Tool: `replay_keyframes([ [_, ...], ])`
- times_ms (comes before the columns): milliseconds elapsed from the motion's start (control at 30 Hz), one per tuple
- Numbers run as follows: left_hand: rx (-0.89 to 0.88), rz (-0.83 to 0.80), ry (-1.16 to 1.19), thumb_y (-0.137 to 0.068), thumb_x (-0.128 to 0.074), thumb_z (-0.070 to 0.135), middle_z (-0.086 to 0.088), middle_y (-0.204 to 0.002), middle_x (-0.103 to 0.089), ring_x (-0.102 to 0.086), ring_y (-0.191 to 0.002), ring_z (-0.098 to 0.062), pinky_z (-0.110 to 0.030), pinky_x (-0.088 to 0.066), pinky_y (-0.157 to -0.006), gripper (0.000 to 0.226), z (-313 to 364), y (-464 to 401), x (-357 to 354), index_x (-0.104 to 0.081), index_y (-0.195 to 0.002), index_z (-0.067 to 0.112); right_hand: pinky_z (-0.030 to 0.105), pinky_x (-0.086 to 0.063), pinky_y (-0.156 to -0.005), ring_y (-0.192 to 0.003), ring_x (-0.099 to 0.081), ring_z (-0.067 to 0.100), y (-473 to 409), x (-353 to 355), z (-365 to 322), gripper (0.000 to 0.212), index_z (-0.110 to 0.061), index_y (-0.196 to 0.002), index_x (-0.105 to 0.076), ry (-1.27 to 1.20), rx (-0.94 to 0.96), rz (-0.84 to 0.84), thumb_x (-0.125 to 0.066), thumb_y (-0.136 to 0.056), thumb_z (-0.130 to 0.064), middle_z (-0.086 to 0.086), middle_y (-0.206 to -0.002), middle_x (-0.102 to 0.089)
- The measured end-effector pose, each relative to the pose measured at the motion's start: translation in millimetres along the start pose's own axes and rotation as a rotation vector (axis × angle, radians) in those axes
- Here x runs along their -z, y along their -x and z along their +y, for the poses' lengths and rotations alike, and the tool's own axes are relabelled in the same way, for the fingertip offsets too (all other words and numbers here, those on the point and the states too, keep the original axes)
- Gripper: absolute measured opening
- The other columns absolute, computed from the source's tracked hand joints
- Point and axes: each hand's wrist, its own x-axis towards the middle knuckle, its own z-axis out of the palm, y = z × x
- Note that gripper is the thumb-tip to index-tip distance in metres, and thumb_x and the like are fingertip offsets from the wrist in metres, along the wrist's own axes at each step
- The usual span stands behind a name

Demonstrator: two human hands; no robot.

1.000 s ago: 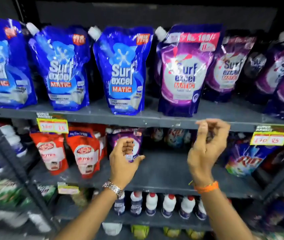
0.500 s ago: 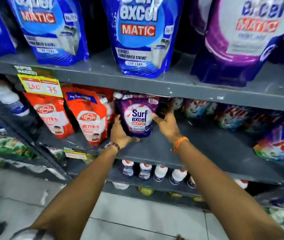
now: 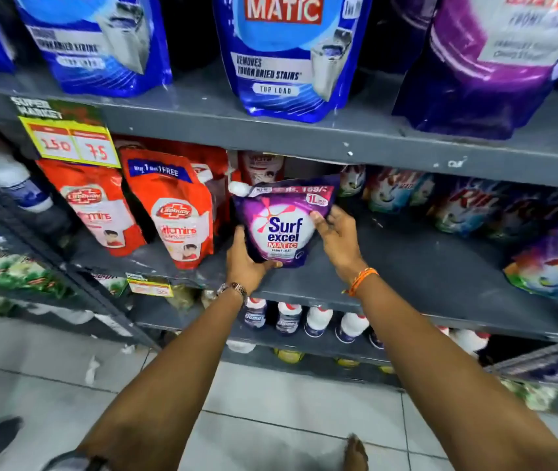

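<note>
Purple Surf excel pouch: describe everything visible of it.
The purple pouch is glossy soft plastic, printed Surf excel Matic, 1L, with a white spout cap at its top left corner. It is upright, facing the camera, over the grey middle shelf. The left hand grips its lower left; the right hand pinches its right edge.

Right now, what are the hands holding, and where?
A purple Surf excel Matic pouch: left hand grips its lower left corner, right hand its right edge.

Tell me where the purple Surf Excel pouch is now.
The purple pouch is centre of the head view, at the middle shelf, held between the left hand and right hand, just right of the red Lifebuoy pouches.
</note>
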Motion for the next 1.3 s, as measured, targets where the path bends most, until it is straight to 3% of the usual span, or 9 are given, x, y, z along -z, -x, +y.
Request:
replay_keyframes([
  [133,0.019,-0.013,0.031,-0.046,-0.098,0.032,0.0,-0.123,-0.067,-0.064,-0.116,-0.017,-0.046,-0.054,-0.099,0.098,10,38,-1,-0.046,-0.128,0.022,0.03,-0.06,-0.083,-0.095,-0.073,0.011,42,13,-16,0.023,0.005,-0.118,-0.063,-0.014,-0.018,0.041,-0.058,-0.098,-0.006,0.011,-0.105,-0.074],
  [233,0.047,-0.085,0.114,-0.042,-0.1,0.032,0.002,-0.122,-0.07,-0.065,-0.117,-0.015,-0.048,-0.056,-0.097,0.098,22,70,-6,-0.05,-0.126,0.027,0.046,-0.061,-0.085,-0.1,-0.074,0.023,79,35,-30,0.022,0.0,-0.113,-0.067,0.034,0.005,0.043,-0.062,-0.097,-0.014,0.012,-0.106,-0.077],
  [367,0.054,-0.212,0.139,-0.041,-0.099,0.034,0.009,-0.113,-0.074,-0.069,-0.11,-0.009,-0.043,-0.06,-0.091,0.088,56,115,-16,-0.054,-0.117,0.034,0.034,-0.062,-0.081,-0.098,-0.075,0.016,134,76,-63,0.018,-0.007,-0.111,-0.071,0.061,0.043,0.095,-0.061,-0.098,-0.013,0.003,-0.103,-0.079],
  [533,-0.003,-0.338,0.109,-0.04,-0.101,0.017,0.008,-0.112,-0.076,-0.072,-0.104,-0.009,-0.038,-0.06,-0.089,0.095,116,156,-39,-0.056,-0.123,0.019,0.041,-0.063,-0.076,-0.092,-0.077,0.022,185,146,-119,0.015,-0.013,-0.101,-0.075,0.071,0.093,0.179,-0.063,-0.093,-0.018,0.003,-0.096,-0.08],
  [667,-0.114,-0.386,0.144,-0.037,-0.102,0.015,0.005,-0.105,-0.078,-0.074,-0.101,-0.014,-0.032,-0.061,-0.084,0.09,186,176,-66,-0.06,-0.116,0.016,0.011,-0.051,-0.054,-0.057,-0.066,-0.003,203,205,-175,0.022,-0.011,-0.075,-0.066,0.021,0.184,0.273,-0.061,-0.093,0.002,-0.009,-0.062,-0.074],
  [867,-0.354,-0.304,0.168,-0.035,-0.102,0.022,0.012,-0.099,-0.079,-0.075,-0.095,-0.009,-0.03,-0.061,-0.081,0.089,304,186,-102,-0.063,-0.114,0.027,0.018,-0.058,-0.065,-0.074,-0.074,0.008,177,273,-260,0.015,-0.012,-0.09,-0.076,-0.041,0.38,0.362,-0.064,-0.091,-0.003,0.0,-0.085,-0.081],
  [1067,-0.506,-0.169,0.134,-0.036,-0.099,0.043,0.023,-0.1,-0.073,-0.066,-0.097,0.011,-0.015,-0.056,-0.086,0.087,401,164,-128,-0.061,-0.113,0.034,0.027,-0.062,-0.061,-0.073,-0.076,0.014,127,328,-340,0.009,-0.015,-0.092,-0.073,-0.044,0.493,0.359,-0.065,-0.094,-0.015,0.003,-0.08,-0.08],
  [1167,-0.498,-0.136,0.143,-0.04,-0.1,0.029,0.038,-0.088,-0.06,-0.056,-0.086,0.03,0.005,-0.044,-0.073,0.077,432,150,-145,-0.055,-0.1,0.043,0.023,-0.061,-0.064,-0.079,-0.077,0.014,98,345,-360,0.009,-0.016,-0.095,-0.073,-0.041,0.51,0.329,-0.064,-0.095,-0.014,0.003,-0.087,-0.079],
  [1300,-0.437,-0.11,0.119,-0.042,-0.099,0.023,0.027,-0.095,-0.062,-0.061,-0.083,0.023,-0.003,-0.051,-0.079,0.08,441,125,-169,-0.05,-0.101,0.043,0.024,-0.06,-0.067,-0.079,-0.077,0.014,58,355,-358,0.011,-0.009,-0.099,-0.073,-0.035,0.505,0.343,-0.063,-0.096,-0.009,0.004,-0.088,-0.078],
])
